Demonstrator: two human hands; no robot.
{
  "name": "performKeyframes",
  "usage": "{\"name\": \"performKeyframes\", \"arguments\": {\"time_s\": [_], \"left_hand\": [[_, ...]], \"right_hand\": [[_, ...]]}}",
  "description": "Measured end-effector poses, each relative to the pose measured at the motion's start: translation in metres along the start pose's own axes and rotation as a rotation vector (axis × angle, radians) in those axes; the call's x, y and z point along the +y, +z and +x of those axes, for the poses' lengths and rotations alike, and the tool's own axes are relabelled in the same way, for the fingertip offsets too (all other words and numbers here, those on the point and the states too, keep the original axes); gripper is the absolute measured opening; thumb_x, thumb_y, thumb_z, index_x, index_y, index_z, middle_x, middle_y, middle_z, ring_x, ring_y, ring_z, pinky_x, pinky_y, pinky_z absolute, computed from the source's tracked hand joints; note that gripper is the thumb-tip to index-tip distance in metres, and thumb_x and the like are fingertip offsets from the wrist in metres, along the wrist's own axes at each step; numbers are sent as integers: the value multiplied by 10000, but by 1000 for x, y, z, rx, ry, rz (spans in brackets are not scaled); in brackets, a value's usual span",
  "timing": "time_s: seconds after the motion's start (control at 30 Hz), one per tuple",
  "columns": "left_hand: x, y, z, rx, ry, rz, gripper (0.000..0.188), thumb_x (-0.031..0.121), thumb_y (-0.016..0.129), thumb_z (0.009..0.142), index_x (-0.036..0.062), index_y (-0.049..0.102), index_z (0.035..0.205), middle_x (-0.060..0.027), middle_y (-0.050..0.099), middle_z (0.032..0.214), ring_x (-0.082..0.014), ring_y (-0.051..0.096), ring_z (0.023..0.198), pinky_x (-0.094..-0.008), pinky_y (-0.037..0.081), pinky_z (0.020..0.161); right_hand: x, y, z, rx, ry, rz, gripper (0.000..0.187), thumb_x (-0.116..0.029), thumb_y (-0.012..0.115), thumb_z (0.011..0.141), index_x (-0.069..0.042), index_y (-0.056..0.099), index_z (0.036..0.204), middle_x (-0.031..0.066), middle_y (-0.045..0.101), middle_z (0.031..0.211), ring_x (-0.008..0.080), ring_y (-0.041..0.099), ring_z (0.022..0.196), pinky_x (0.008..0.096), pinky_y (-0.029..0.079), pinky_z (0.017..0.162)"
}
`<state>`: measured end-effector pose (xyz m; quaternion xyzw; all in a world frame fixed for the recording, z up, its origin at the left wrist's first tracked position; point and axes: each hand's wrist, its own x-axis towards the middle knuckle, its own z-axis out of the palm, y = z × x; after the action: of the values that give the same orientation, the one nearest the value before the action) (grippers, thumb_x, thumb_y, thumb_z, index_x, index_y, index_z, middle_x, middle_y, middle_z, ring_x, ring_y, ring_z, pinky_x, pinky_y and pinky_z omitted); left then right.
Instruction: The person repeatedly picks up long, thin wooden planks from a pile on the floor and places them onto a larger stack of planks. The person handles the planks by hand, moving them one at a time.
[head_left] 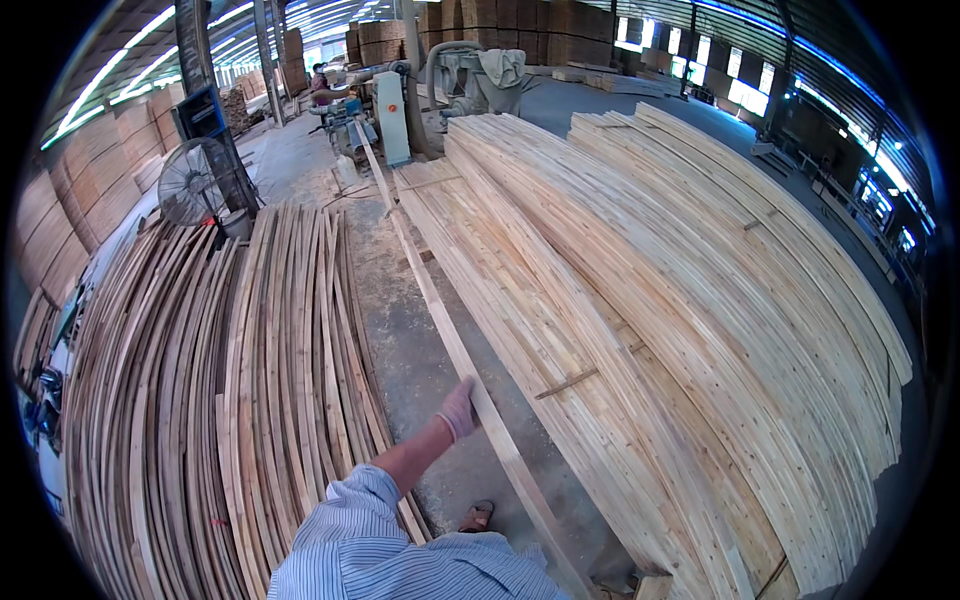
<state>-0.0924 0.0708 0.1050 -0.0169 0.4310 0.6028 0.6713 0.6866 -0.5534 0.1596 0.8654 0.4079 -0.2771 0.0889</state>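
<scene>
My left hand [459, 409], in a light glove, reaches forward from a striped blue sleeve and grips a long narrow wooden strip [420, 280]. The strip runs over the concrete aisle from near my feet toward the machines at the back, close beside the big right-hand pile. My right hand is out of sight. My sandalled foot [477, 517] stands on the floor just below the hand.
A wide stack of pale boards [680, 300] fills the right. Darker thin strips [200, 400] lie piled on the left. A standing fan [190, 182], a woodworking machine [391, 115] and another person [320, 80] are at the far end of the concrete aisle [395, 340].
</scene>
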Motion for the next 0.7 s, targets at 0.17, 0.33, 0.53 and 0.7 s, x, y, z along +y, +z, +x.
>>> {"name": "performKeyframes", "arguments": {"time_s": [0.17, 0.33, 0.53, 0.7], "left_hand": [[69, 3, 32, -66, -2, 22, 650, 637, 453, 1028, 14, 583, 1161, -215, 664, 1012, -436, 676, 925, -658, 557, 887], [90, 5, 47, -6, 84, 137, 800, 701, 482, 990, -18, 508, 1342, -248, 636, 1192, -443, 654, 1096, -636, 518, 983], [-23, -27, -33, -522, -173, 153, 725, 650, 461, 1028, 125, 423, 1526, -123, 526, 1503, -378, 485, 1399, -570, 336, 1197], [-166, -64, -77, -676, -960, 257, 723, 571, 601, 970, 28, 510, 1439, -193, 600, 1420, -388, 599, 1256, -565, 375, 1179]], "right_hand": [[-51, -1, -42, -9, 3, 103, 522, -522, 648, 937, -125, 721, 1267, 229, 718, 1215, 389, 663, 1195, 460, 521, 1024], [-182, 3, -28, 38, -78, 64, 552, -525, 644, 940, -110, 708, 1298, 231, 707, 1263, 383, 657, 1219, 450, 508, 1051], [-379, 4, -16, 121, -206, 153, 623, -512, 670, 946, -116, 569, 1415, 179, 698, 1251, 354, 666, 1154, 439, 526, 976], [-500, 3, 19, -189, -171, 3, 684, -713, 534, 895, -150, 754, 1216, 193, 745, 1085, 373, 716, 1000, 502, 544, 871]]}}
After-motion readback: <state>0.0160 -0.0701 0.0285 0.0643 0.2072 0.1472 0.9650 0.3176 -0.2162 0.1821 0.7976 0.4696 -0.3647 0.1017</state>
